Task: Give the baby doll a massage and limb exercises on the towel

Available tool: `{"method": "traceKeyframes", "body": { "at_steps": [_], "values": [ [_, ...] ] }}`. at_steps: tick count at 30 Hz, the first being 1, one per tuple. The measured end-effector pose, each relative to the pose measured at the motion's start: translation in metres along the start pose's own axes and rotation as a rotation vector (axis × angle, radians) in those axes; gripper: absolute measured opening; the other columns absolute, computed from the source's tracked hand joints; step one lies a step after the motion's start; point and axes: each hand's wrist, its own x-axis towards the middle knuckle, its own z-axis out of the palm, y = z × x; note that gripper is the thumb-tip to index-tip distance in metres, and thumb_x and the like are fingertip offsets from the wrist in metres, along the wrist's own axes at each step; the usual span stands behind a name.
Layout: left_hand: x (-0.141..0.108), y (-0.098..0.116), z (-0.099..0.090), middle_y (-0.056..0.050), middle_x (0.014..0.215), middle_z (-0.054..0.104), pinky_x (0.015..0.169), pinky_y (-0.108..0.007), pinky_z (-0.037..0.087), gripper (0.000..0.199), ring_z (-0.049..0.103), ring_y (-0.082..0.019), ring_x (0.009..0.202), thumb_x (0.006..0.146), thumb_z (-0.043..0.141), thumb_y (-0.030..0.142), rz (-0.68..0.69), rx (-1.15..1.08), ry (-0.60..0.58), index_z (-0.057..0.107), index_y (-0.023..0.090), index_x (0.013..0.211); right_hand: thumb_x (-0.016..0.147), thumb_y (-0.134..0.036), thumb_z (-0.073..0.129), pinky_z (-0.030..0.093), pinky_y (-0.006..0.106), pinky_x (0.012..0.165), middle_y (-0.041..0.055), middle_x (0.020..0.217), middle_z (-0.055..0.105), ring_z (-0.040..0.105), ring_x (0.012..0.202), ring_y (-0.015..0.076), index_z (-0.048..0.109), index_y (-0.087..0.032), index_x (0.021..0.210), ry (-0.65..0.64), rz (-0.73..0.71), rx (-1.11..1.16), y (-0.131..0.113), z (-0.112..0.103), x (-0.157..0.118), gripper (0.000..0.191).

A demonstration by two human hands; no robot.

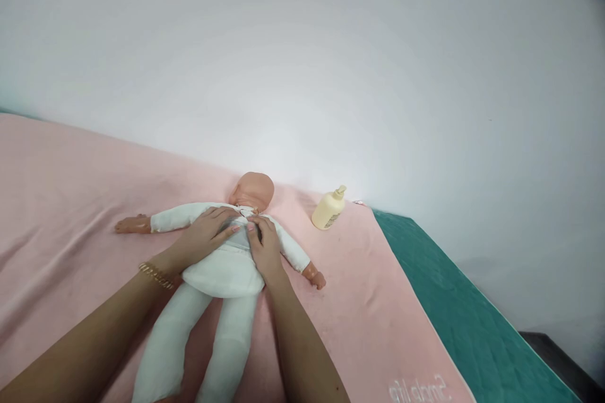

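A baby doll (224,272) with a white cloth body lies on a pink cloth (359,327), its head away from me and turned to one side, its arms spread out. On the left part of its upper torso rests my left hand (208,236), fingers stretched and lying flat. My right hand (265,245) lies on the right part of the upper torso, its fingers spread over the doll near the shoulder. Both thumbs point inward toward a grey patch between the hands. Neither hand holds anything.
A pale yellow pump bottle (328,209) stands on the pink cloth to the right of the doll's head. A green surface (439,277) shows beyond the cloth's right edge. Behind everything rises a plain white wall (302,63). A dark object (558,359) is at the lower right.
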Motion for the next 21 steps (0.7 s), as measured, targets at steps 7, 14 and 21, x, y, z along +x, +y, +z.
{"method": "traceKeyframes", "body": {
  "at_steps": [7, 14, 21],
  "values": [
    [-0.001, -0.008, 0.007, -0.011, 0.13, 0.059, 0.106, -0.045, 0.036, 0.057, 0.05, -0.027, 0.122, 0.094, 0.031, 0.058, 0.002, 0.033, -0.003, 0.055, 0.019, 0.128, 0.096, -0.03, 0.049, 0.037, 0.036, 0.106, 0.0063, 0.124, 0.065, 0.054, 0.118, 0.0188, 0.063, -0.021, 0.117, -0.063, -0.018, -0.026, 0.002, -0.001, 0.0, 0.027],
    [0.0, -0.01, 0.006, -0.008, 0.131, 0.06, 0.106, -0.043, 0.036, 0.054, 0.05, -0.026, 0.121, 0.095, 0.032, 0.057, 0.005, 0.037, -0.019, 0.059, 0.023, 0.128, 0.096, -0.032, 0.049, 0.038, 0.036, 0.104, 0.0061, 0.123, 0.066, 0.056, 0.116, 0.0197, 0.064, -0.021, 0.117, -0.101, -0.016, -0.064, 0.002, -0.001, 0.002, 0.028],
    [-0.002, -0.004, -0.002, -0.012, 0.133, 0.058, 0.107, -0.045, 0.037, 0.062, 0.049, -0.028, 0.124, 0.092, 0.035, 0.061, -0.083, -0.089, 0.017, 0.053, 0.018, 0.133, 0.096, -0.032, 0.049, 0.035, 0.036, 0.11, 0.0072, 0.129, 0.062, 0.051, 0.124, 0.0185, 0.061, -0.022, 0.122, -0.058, -0.025, 0.017, -0.007, -0.011, -0.001, 0.03]
  ]
}}
